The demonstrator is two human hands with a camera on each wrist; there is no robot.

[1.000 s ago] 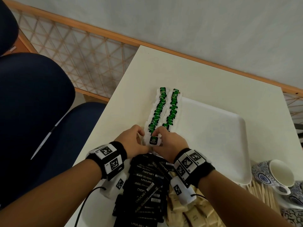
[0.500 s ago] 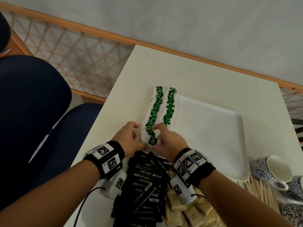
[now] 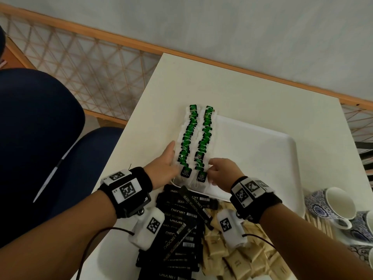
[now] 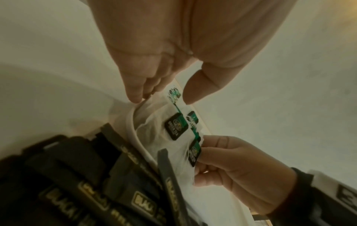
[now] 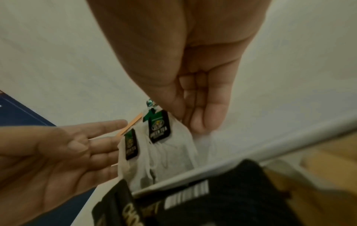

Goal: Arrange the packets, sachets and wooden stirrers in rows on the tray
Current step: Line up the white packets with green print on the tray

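Two rows of green-tagged tea bags (image 3: 194,142) lie along the left side of the white tray (image 3: 260,158). My left hand (image 3: 170,156) rests with straight fingers against the outer edge of the left row. My right hand (image 3: 214,168) touches the right row's near end from the other side, fingers bent and close together. In the right wrist view its fingertips (image 5: 199,122) press beside the nearest tea bag (image 5: 160,126). In the left wrist view my left hand (image 4: 160,94) hangs over the near tea bags (image 4: 175,126). Neither hand holds anything.
A pile of black Chocmet sachets (image 3: 181,229) lies at the tray's near edge under my wrists, with beige sachets (image 3: 232,257) to its right. Wooden stirrers (image 3: 321,225) and blue-patterned cups (image 3: 333,205) sit at the right. A dark blue chair (image 3: 40,128) stands left of the table.
Both hands were together at the near end of the rows, around the last tea bag. They have let go and spread apart to the outer sides of the two rows.
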